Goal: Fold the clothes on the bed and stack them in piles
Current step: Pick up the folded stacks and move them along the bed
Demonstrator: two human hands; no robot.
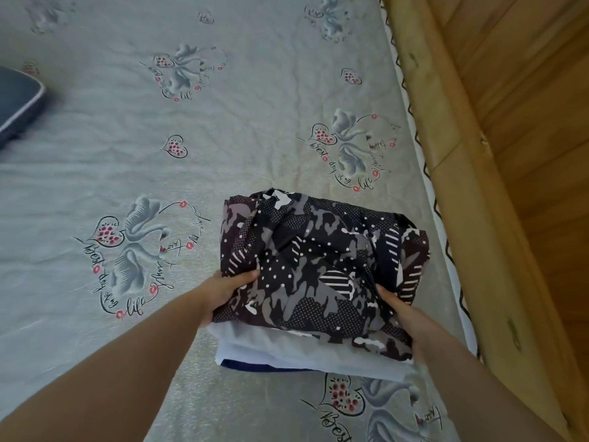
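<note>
A folded patterned garment (322,266), black and grey with white dots and stripes, sits on top of a small pile at the right side of the bed (159,138), near the wooden bed frame (452,186). The left hand (223,291) grips its near left edge, thumb on top and fingers tucked under the cloth; the right hand (404,317) holds the near right corner, its grip curled round the fabric.

The cloth looks thin, soft and light, bunching into loose creases across the top, so it will likely sag and slip out of shape unless held along both side edges, close to the folds, as the hands now have it. A pull from one corner alone would probably drag the fold open.

Beneath it lies a white garment (287,349), and under that a sliver of dark blue cloth (255,366) shows at the near edge; how many pieces the pile holds cannot be told. The fingers of both hands are mostly hidden under the fabric. A dark blue pillow (19,103) is cut off at the left edge. What kind of garment the patterned piece is cannot be made out.
</note>
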